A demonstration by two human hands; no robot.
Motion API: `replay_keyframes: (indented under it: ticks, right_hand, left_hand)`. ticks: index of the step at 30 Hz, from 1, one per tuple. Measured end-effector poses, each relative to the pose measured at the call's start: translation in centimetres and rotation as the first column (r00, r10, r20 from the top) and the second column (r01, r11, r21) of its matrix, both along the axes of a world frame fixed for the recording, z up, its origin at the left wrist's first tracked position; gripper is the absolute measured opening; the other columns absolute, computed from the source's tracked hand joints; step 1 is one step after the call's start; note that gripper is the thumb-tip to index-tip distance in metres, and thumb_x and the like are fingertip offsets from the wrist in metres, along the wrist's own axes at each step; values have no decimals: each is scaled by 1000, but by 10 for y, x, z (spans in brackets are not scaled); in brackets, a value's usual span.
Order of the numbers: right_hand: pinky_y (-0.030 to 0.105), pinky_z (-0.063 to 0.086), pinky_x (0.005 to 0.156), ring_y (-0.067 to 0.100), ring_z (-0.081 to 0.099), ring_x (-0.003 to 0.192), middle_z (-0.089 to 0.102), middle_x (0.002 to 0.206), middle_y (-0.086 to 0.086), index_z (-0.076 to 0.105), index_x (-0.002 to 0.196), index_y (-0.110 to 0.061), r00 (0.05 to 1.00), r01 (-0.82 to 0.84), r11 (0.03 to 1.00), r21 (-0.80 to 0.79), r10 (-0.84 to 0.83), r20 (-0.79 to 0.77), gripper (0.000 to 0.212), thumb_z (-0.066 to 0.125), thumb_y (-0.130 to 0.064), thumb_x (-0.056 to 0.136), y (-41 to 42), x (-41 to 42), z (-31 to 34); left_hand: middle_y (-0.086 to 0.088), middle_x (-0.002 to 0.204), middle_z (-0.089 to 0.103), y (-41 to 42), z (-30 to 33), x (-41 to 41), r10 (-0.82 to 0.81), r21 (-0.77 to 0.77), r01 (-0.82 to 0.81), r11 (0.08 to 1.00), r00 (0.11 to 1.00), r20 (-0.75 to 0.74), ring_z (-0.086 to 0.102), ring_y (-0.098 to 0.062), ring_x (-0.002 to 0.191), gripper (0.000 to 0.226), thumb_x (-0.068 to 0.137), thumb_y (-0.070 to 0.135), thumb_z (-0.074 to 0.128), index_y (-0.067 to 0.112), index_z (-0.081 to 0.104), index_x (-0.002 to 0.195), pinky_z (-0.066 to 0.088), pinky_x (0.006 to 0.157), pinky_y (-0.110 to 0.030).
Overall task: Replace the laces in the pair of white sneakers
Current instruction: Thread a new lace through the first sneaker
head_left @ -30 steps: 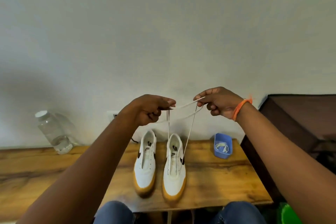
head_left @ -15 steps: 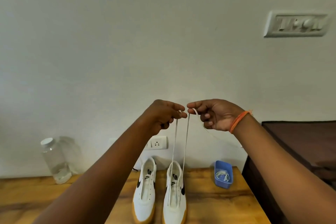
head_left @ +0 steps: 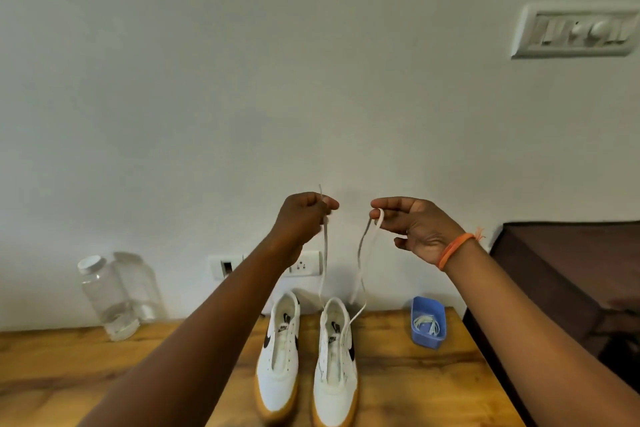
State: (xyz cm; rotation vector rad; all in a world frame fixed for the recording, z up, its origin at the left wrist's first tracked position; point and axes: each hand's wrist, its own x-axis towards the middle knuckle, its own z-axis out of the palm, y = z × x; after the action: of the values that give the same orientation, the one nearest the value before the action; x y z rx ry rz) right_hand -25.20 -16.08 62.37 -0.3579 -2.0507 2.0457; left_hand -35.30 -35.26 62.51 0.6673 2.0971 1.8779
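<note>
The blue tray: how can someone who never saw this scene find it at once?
Look at the wooden table against the wall. To the right of the two white sneakers stands the blue tray, near the table's right edge. It alone is blue, and white laces lie coiled in it.

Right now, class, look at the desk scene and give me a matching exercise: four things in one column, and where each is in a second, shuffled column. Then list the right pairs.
Things
1. lace
2. bottle
3. blue tub
4. switch panel

Places
A. high on the wall, upper right
B. on the desk, right of the sneakers
C. held up by both hands, running down to the right sneaker
D. on the desk, far left, by the wall

Pairs: 1-C, 2-D, 3-B, 4-A
</note>
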Motion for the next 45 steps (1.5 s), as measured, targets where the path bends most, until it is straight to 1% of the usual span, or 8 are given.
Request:
replay_keyframes:
  ticks: [3,7,13,18,21,31,39,45]
  right_hand:
    - [33,36,73,10,65,88,74,93,-2,74,95,-21,998,56,997,-48,-54,41,23,70,-2,83,11,-2,-49]
    - [22,46,60,12,62,70,72,78,3,73,88,-11,985,142,985,-97,-130,116,9,66,-5,87,15,-5,-128]
    - [25,44,47,9,56,48,69,67,12,67,76,-7,872,166,974,157,-219,437,30,72,-34,87,-1,-12,-268]
    - [25,45,53,13,54,53,56,48,-3,57,48,-12,766,110,892,438,-356,534,47,83,-44,70,-33,-19,-351]
    - [28,48,59,15,58,60,61,58,-1,62,57,-13,767,87,863,497,-376,520,39,82,-43,71,-51,-21,-371]
    - [31,53,61,12,59,61,62,62,-7,63,61,-19,747,70,823,564,-418,517,36,81,-49,71,-62,-32,-394]
    - [30,52,63,14,62,68,65,68,-8,64,63,-22,734,107,838,536,-429,526,31,82,-46,68,-57,-34,-400]
    - [24,48,62,15,64,70,68,71,-4,71,72,-19,765,161,887,434,-389,512,22,87,-33,67,-54,-33,-401]
  left_hand:
    - [-9,78,62,-10,-37,-13,-67,70,51,996,966,251,58,-16,57,22,104,13,45,4,65,100,48,55,-26]
    - [-6,68,53,-19,-121,-35,144,-295,-86,952,973,180,35,-11,45,20,96,8,52,2,70,93,26,40,-18]
    - [-5,76,60,-18,-269,-24,80,-706,-36,708,996,30,52,-13,65,18,90,21,62,6,63,80,41,56,-26]
    - [-1,98,72,-12,-339,-9,102,-730,-50,682,994,28,66,-16,89,15,87,25,69,13,71,97,48,73,-25]
    - [1,100,72,-10,-366,-2,153,-735,-49,676,985,75,67,-17,95,17,90,27,68,16,72,102,48,76,-24]
    - [-1,84,67,-9,-386,-6,23,-813,-4,582,1000,11,61,-14,75,17,95,27,55,15,64,87,40,55,-19]
    - [-2,91,67,-31,-363,-34,-1,-904,-58,424,998,-64,61,-19,78,18,92,22,49,14,66,93,48,66,-31]
    - [-3,104,72,-47,-354,-44,-10,-807,57,587,998,63,65,-15,91,19,94,13,56,10,73,101,54,80,-26]
